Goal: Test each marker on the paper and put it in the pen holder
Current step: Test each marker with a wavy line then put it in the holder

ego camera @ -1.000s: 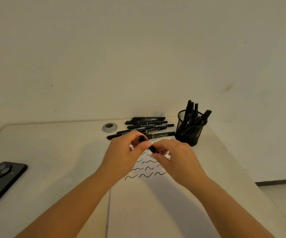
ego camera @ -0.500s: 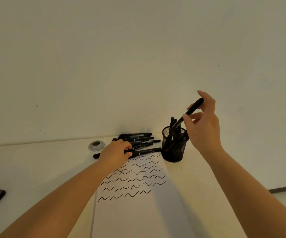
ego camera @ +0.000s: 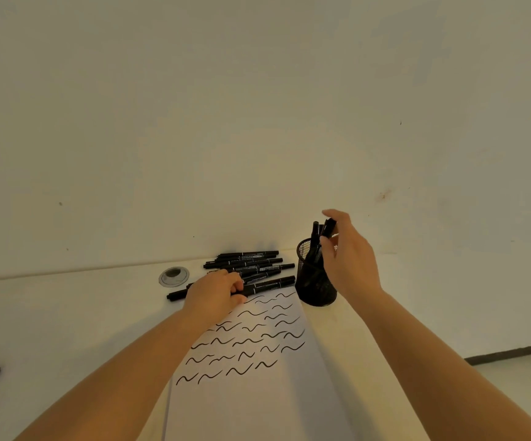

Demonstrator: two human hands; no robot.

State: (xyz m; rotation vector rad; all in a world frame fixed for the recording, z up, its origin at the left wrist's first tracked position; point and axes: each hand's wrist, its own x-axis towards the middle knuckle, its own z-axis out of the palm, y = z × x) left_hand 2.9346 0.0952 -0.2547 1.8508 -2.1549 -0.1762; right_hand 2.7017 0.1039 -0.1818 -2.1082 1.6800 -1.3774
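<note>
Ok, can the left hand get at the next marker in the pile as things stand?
Probably yes. The left hand already lies on the near edge of the marker pile, fingers curled round the front marker. Nothing lies over that marker, and the right hand is off at the pen holder.

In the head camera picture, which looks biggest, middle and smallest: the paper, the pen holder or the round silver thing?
1. paper, though it lies nearest the camera
2. pen holder
3. round silver thing
</note>
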